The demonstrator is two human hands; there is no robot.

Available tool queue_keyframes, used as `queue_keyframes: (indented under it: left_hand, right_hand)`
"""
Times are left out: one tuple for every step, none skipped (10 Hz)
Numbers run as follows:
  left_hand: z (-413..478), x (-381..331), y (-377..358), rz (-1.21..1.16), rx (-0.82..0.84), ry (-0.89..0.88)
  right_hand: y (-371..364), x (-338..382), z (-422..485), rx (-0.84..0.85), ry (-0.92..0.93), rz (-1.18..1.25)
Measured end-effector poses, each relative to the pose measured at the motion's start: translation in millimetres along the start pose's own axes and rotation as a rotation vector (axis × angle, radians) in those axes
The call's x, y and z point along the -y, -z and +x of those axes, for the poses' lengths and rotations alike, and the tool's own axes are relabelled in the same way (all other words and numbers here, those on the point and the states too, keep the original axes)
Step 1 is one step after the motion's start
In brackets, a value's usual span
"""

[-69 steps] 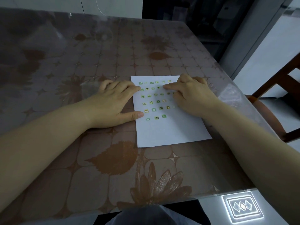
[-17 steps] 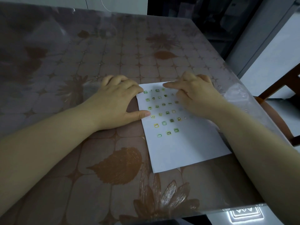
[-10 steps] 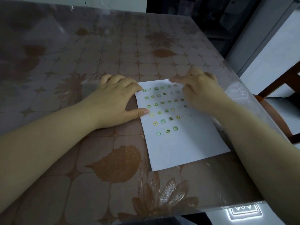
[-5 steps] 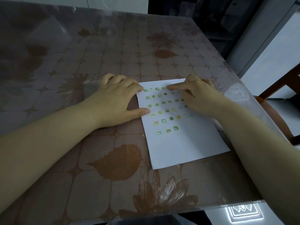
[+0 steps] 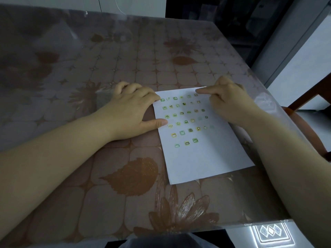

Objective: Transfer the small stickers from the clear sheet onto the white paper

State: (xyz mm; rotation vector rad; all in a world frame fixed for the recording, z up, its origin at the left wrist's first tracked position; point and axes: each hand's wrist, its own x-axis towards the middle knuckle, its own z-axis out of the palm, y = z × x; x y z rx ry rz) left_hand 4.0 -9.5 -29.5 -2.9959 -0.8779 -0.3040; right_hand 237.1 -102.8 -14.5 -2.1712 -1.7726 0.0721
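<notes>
The white paper (image 5: 206, 154) lies on the table, with several small green and yellow stickers (image 5: 181, 113) in rows on its upper half. My left hand (image 5: 130, 111) rests at the paper's left edge, thumb tip pressing on the paper and fingertips touching its top left corner. A bit of the clear sheet (image 5: 103, 98) shows on the table just left of that hand, partly under it. My right hand (image 5: 231, 102) lies over the paper's upper right part. Its index finger is stretched out, the tip touching the paper near the top edge, and the other fingers are curled.
The table (image 5: 125, 59) has a brown flower-patterned cloth under a clear plastic cover. Its right edge runs close beside my right arm. A wooden chair (image 5: 308, 111) stands past that edge. A lit floor tile (image 5: 270, 231) shows below the near edge.
My right index finger has moved from the upper sticker rows up to the paper's top edge. My left hand has stayed in place on the left edge.
</notes>
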Motion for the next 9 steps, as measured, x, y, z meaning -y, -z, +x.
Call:
queue_keyframes:
  left_hand:
    - [0.6, 0.3, -0.6, 0.001, 0.002, -0.004]
    - [0.3, 1.1, -0.7, -0.003, 0.008, -0.002]
    - [0.0, 1.1, -0.6, -0.002, 0.006, -0.006]
    - [-0.3, 0.3, 0.5, -0.001, 0.009, -0.005]
    - [-1.1, 0.6, 0.0, 0.000, -0.001, -0.008]
    - [-1.6, -0.8, 1.0, 0.022, 0.002, -0.009]
    - [-1.4, -0.4, 5.0, 0.026, 0.018, -0.012]
    - [-2.6, -4.4, 12.0, -0.020, 0.111, -0.043]
    - [-1.5, 5.5, 36.1, -0.143, 0.226, -0.047]
  right_hand:
    - [-2.1, 3.0, -0.2, 0.034, 0.021, -0.089]
    - [-0.7, 9.2, -0.9, 0.051, 0.040, -0.194]
    - [0.8, 11.6, -1.8, 0.074, 0.041, -0.234]
    - [0.9, 9.7, -4.3, 0.083, 0.025, -0.200]
    - [1.4, 7.8, -5.7, 0.085, -0.004, -0.120]
    - [3.3, 3.9, -4.4, 0.133, -0.016, 0.011]
    - [18.4, 1.9, -2.8, 0.180, -0.109, 0.234]
    - [46.0, -3.5, -5.4, 0.162, -0.203, 0.326]
    - [88.0, -17.8, -13.8, -0.086, -0.194, 0.421]
